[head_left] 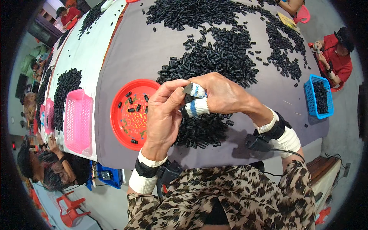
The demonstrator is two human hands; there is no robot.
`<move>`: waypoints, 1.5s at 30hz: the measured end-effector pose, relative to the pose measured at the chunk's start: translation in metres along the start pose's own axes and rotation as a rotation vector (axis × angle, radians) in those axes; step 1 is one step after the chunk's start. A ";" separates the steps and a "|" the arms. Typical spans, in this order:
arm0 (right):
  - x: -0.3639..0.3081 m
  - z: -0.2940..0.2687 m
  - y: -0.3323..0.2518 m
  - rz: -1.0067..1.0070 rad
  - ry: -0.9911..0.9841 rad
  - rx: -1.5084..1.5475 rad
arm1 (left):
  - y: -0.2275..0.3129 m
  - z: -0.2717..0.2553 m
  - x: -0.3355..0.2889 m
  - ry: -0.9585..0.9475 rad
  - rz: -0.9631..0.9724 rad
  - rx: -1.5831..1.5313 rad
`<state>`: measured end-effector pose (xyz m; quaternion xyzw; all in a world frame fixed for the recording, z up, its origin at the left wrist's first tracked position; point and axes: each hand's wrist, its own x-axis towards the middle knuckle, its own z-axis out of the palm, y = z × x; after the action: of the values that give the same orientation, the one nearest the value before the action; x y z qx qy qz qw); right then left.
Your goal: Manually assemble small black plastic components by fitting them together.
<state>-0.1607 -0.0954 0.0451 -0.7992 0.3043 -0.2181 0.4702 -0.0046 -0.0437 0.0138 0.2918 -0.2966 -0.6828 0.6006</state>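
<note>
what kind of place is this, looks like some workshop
Probably a small hand-sorting or assembly workshop: a long cloth-covered table heaped with small black plastic parts, sorting containers such as a red tray and pink basket, and other seated workers alongside.

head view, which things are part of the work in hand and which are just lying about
In use:
left hand and right hand, pinching a small black part
black parts pile
red plate holding a few parts

Lying about:
pink basket
blue basket
red stool
</note>
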 end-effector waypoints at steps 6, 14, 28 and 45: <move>0.001 0.000 0.003 0.023 -0.023 -0.007 | 0.000 0.000 0.000 -0.009 0.019 0.016; -0.002 -0.001 0.001 -0.014 0.011 -0.021 | 0.000 0.003 0.002 0.019 0.049 0.100; -0.004 -0.003 0.000 0.041 0.078 0.054 | 0.000 0.003 -0.001 -0.059 -0.029 -0.090; -0.003 0.002 0.010 -0.022 0.053 -0.020 | -0.001 0.000 -0.001 0.004 -0.009 0.026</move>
<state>-0.1648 -0.0957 0.0358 -0.8012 0.3100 -0.2415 0.4513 -0.0058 -0.0425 0.0130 0.3023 -0.3032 -0.6808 0.5943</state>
